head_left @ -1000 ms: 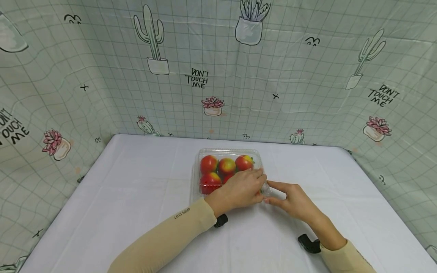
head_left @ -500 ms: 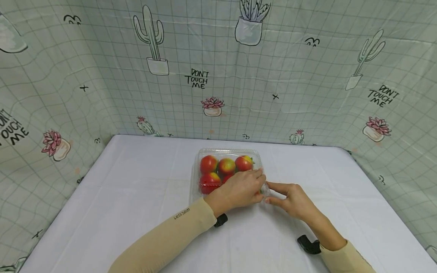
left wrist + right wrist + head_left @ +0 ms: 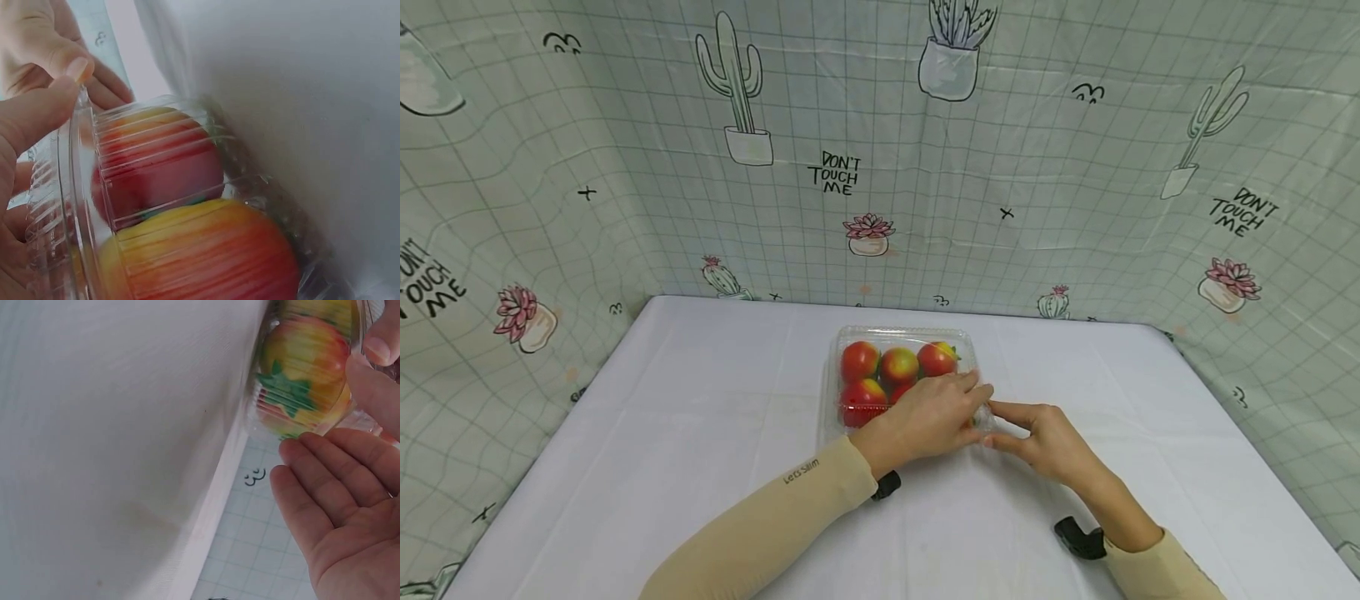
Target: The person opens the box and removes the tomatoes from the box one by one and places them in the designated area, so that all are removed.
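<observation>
A clear plastic clamshell box [image 3: 904, 333] holds several red-and-yellow tomato-like fruits [image 3: 859, 362] on the table. My left hand [image 3: 925, 414] lies over its front right corner and grips the edge, hiding part of the fruit. In the left wrist view, that thumb presses the box's rim [image 3: 78, 162], its fingers behind. My right hand [image 3: 1054, 442] comes from the right, thumb and index finger pinching the same corner. The right wrist view shows its other fingers [image 3: 306, 494] stretched out below the corner, near a fruit [image 3: 306, 369] with a green star-shaped leaf.
White cloth covers the table [image 3: 722, 433]. Behind it and at both sides hangs a grid-patterned curtain [image 3: 925, 200] with printed cacti. A black strap piece [image 3: 1078, 537] sits at the right wrist, and a black wrist mount [image 3: 886, 485] at the left.
The left hand's fingertips have stretched slightly to the right over the box's corner. Box and right hand stay nearly where they were.
</observation>
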`<state>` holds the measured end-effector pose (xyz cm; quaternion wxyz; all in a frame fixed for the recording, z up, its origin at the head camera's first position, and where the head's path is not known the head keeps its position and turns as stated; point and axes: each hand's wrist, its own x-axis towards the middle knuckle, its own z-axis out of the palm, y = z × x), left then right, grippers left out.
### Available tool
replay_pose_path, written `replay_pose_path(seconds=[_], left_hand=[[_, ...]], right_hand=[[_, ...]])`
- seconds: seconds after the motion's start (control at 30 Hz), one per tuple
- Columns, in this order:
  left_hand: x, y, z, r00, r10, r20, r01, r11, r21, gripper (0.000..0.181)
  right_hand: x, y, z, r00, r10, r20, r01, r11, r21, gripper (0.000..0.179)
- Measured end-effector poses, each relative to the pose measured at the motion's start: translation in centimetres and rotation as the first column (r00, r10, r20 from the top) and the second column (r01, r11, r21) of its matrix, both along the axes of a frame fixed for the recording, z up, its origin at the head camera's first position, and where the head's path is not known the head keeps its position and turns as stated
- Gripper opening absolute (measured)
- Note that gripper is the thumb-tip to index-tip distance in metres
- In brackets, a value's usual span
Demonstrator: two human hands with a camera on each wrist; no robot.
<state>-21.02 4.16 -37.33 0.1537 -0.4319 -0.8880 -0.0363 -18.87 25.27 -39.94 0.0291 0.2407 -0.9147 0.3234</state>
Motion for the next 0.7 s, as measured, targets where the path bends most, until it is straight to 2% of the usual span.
replay_pose_path(seconds=[0.23, 0.5, 0.7], left_hand=[[0.03, 0.10, 0.22, 0.996, 0.036, 0.079, -0.038, 0.999, 0.028, 0.035], [0.03, 0.35, 0.31, 0.985, 0.065, 0.160, -0.078, 0.994, 0.075, 0.033], [0.07, 0.35, 0.39, 0.984, 0.068, 0.167, -0.081, 0.994, 0.074, 0.034]], right_hand=[[0.02, -0.06, 0.03, 1.000, -0.003, -0.004, 0.003, 1.000, 0.003, 0.050], [-0.02, -0.02, 0.03, 1.000, -0.005, -0.003, 0.005, 1.000, -0.004, 0.049], [-0.01, -0.08, 0.01, 1.000, -0.009, -0.007, 0.009, 1.000, -0.001, 0.046]])
